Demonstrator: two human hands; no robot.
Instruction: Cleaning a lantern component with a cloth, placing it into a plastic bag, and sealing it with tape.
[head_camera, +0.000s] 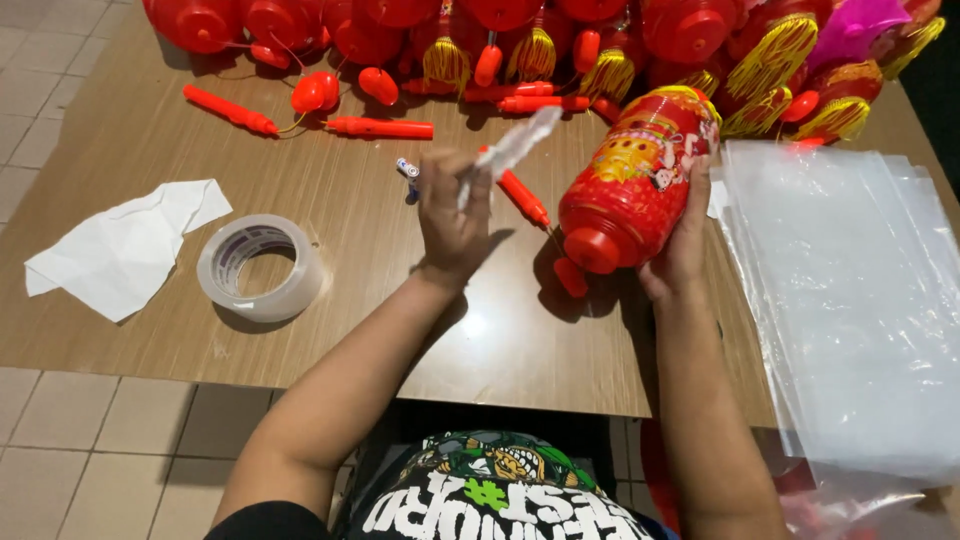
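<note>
Right hand (680, 240) wraps a red lantern (630, 190) from the right side, fingers curled on the body, palm against it. Lantern is tilted, red cap end toward the near edge of the bench (150, 130), gold-printed body pointing up toward the far edge. It sits just right of bench centre, lifted or barely touching the top; cannot tell which.

Left hand (452, 215) is closed, pinching a crumpled strip of clear tape or film (515, 145) that sticks up and right from the fingers, blurred. Hand hovers at bench centre, just left of the lantern, not touching it.

Under and between the hands: an orange-red stick handle (522, 197) lying diagonally on the bench. A small marker-like item (407, 168) lies just beyond the left hand, partly hidden.

Left half of the bench: roll of clear tape (262, 267) lying flat near the near edge, with a crumpled white sheet (125, 245) just beside it toward the left edge.

Far edge: pile of red lanterns with yellow tassels (520, 40) spanning the width, loose orange-red handles (380, 127) in front of it. A pink piece (860, 25) sits at the far right corner.

Right edge: stack of clear plastic bags (850, 290), overhanging the near edge.
</note>
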